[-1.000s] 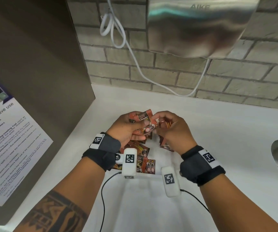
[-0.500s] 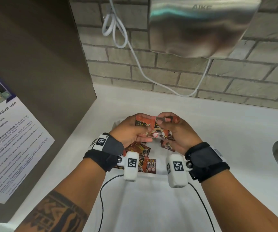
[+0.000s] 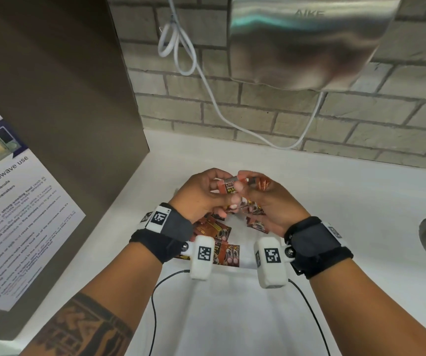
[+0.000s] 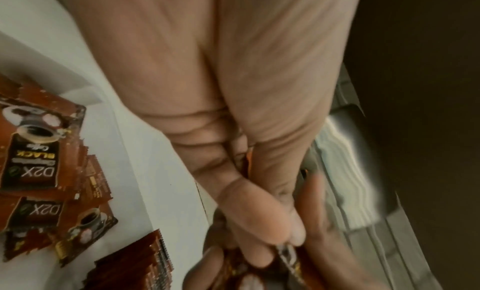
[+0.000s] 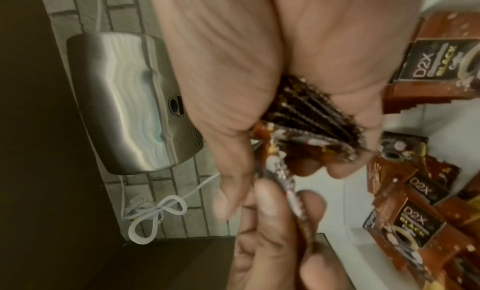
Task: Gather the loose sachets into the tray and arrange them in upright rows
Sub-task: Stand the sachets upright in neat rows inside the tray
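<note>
Lifting higher than before, both hands (image 3: 235, 199) pinch the sachets (image 3: 232, 187).

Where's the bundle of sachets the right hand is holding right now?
In the head view the bundle of sachets sits centre frame in the right hand, above the white tray, touching the left hand.

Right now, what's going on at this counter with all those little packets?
A person is sorting coffee sachets. The right hand holds a fanned bundle of sachets, and the left hand pinches one more sachet up against it above the white tray. Other loose sachets lie flat in the tray beneath the hands, not yet stood in rows. A steel hand dryer hangs on the brick wall behind.
</note>
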The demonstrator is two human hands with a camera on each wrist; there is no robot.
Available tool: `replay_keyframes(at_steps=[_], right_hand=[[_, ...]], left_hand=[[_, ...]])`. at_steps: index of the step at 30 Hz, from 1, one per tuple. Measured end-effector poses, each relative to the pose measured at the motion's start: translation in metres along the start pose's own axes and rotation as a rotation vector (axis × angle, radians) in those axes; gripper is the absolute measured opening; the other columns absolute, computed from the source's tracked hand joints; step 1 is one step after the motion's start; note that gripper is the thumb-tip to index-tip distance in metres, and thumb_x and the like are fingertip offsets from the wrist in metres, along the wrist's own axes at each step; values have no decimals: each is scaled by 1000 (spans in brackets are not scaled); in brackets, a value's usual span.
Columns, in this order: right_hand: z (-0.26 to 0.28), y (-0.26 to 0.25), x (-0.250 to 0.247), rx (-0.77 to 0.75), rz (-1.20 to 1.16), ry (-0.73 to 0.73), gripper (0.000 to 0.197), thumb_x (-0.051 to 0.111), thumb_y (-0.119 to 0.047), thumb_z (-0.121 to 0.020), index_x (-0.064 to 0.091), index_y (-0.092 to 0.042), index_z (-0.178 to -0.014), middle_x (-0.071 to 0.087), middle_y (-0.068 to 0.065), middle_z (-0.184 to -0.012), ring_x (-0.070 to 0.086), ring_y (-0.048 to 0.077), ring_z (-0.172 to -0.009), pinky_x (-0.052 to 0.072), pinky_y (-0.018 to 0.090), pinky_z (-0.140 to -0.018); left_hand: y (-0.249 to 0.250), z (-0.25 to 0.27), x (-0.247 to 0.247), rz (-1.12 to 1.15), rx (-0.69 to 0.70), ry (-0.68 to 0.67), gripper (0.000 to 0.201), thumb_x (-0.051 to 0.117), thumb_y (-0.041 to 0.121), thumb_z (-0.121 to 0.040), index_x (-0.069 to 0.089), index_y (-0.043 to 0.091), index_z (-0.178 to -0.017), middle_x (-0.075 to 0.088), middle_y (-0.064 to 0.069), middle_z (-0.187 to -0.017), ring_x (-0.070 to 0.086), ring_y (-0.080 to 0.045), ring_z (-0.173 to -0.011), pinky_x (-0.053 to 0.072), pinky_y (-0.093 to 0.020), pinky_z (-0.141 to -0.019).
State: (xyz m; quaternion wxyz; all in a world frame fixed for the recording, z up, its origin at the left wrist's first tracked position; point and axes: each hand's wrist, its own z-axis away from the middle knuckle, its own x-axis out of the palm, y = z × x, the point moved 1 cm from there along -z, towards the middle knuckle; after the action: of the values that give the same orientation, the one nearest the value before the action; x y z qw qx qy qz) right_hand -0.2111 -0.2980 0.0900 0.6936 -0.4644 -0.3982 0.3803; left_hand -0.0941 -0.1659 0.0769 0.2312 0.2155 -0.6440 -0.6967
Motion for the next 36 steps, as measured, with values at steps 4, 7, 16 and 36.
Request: replay_keyframes(at_steps=[4,7,16,36], right_hand=[[0,1,3,128,-36,-78,29,70,-15,-90,70,-1,-115,72,20,-110,71,27,-96,58,35,-85],[-5,3,-1,143,-37,-35,26,68,-6,-89,70,-5,-115,74,16,-108,70,28,-98,60,37,-79],[-10,11,11,115,-45,-12,19,54,10,-89,61,1,-105,63,14,-93,63,20,-90,53,27,-59],[-8,13,-1,-78,369,153,15,67,-20,-78,72,-8,-85,72,19,-87,66,46,-89,47,43,-62]], left_hand=[[3,2,11,-115,7,-36,56,89,2,-68,60,17,-114,68,-6,-96,71,-19,-73,60,-33,-59],[3,1,14,-445,76,-2,76,98,23,-57,59,26,-122,61,6,-103,67,-11,-86,62,-42,-76],[11,2,27,-895,494,-191,96,87,23,-70,36,39,-151,45,10,-145,58,-10,-118,50,-24,-97],[13,-8,24,-1146,389,-200,91,75,9,-78,32,28,-155,45,-4,-131,46,-20,-117,47,-36,-96]])
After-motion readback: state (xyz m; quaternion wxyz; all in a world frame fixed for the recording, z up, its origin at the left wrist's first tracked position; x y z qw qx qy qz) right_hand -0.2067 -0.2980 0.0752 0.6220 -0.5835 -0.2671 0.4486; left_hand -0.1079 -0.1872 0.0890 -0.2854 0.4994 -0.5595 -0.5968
